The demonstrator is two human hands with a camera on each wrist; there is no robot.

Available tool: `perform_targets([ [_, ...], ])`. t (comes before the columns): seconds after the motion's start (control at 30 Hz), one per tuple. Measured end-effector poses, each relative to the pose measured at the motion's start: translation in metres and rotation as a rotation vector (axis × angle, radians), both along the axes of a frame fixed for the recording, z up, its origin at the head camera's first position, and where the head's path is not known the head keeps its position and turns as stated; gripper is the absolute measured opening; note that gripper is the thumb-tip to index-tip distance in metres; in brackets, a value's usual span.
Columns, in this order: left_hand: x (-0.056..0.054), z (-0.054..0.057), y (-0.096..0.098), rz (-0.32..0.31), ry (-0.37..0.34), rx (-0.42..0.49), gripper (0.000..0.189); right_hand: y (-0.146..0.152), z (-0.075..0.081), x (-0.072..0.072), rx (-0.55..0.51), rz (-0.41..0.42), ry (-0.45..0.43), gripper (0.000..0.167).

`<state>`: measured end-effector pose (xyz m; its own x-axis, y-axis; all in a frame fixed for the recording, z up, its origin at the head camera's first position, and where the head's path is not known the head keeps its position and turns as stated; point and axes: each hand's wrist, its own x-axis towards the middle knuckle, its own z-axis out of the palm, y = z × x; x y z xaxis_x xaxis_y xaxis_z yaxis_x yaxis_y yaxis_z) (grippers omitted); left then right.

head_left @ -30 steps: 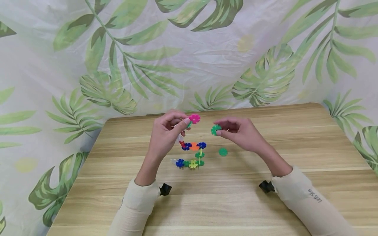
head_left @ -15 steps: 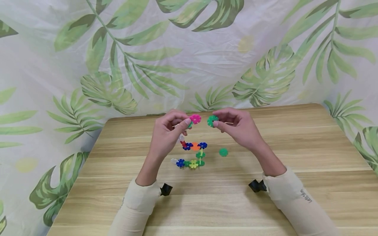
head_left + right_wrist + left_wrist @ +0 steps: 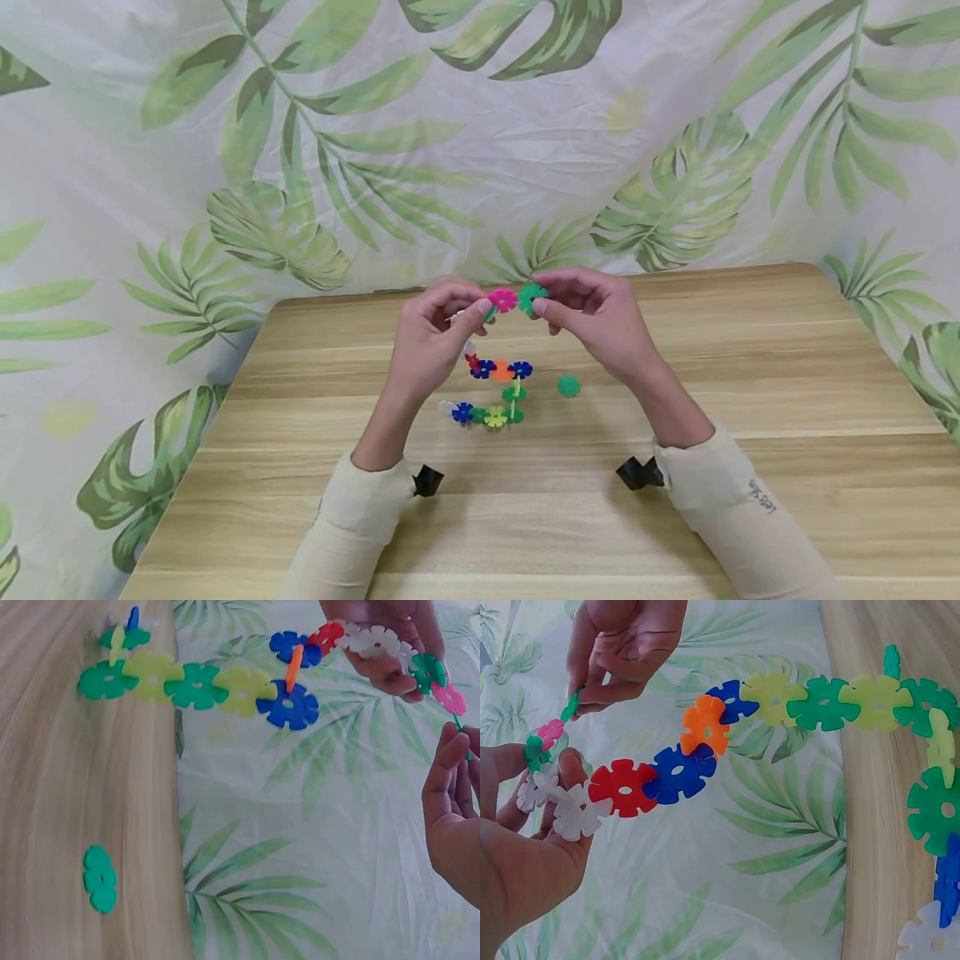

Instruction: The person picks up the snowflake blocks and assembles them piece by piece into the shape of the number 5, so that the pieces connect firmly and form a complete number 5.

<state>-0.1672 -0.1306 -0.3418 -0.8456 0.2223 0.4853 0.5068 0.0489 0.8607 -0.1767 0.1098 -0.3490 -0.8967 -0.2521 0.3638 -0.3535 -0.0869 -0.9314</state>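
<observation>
My left hand (image 3: pixel 431 342) pinches the upper end of a chain of interlocking notched plastic discs, near a green disc and two white discs (image 3: pixel 581 812). A pink disc (image 3: pixel 504 300) sticks out past the fingertips at that end. My right hand (image 3: pixel 603 325) pinches a single green disc (image 3: pixel 532 298) by thumb and fingers, its edge at the pink disc's edge. Whether their slots are engaged I cannot tell. Below the hands the chain runs through a red disc (image 3: pixel 622 787), an orange disc (image 3: pixel 705 726), and several blue, yellow and green ones, down to the tabletop.
One loose green disc (image 3: pixel 569 387) lies on the wooden table (image 3: pixel 540 517), right of the chain. A leaf-patterned cloth (image 3: pixel 525 150) hangs behind the table's far edge. Black wrist mounts (image 3: pixel 637 473) jut inward from both sleeves.
My right hand has moved left and up, bringing its green disc to the pink one. My left hand has shifted slightly right, and the chain has swung a little right with it.
</observation>
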Motion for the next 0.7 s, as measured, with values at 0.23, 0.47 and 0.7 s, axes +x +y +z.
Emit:
perform_targets([
  [0.23, -0.0006, -0.0009, 0.0014, -0.023, 0.028, 0.031, 0.011, -0.0049, 0.003, 0.0034, -0.119, 0.038, -0.06, 0.022],
  [0.47, -0.0001, -0.0024, 0.0023, -0.037, 0.085, 0.053, 0.015, -0.0091, 0.0049, 0.0064, -0.17, 0.071, -0.085, 0.022],
  [0.7, -0.0001, -0.0029, 0.0036, -0.039, 0.138, 0.032, 0.014, -0.0093, 0.0077, 0.0093, -0.143, 0.057, -0.107, 0.019],
])
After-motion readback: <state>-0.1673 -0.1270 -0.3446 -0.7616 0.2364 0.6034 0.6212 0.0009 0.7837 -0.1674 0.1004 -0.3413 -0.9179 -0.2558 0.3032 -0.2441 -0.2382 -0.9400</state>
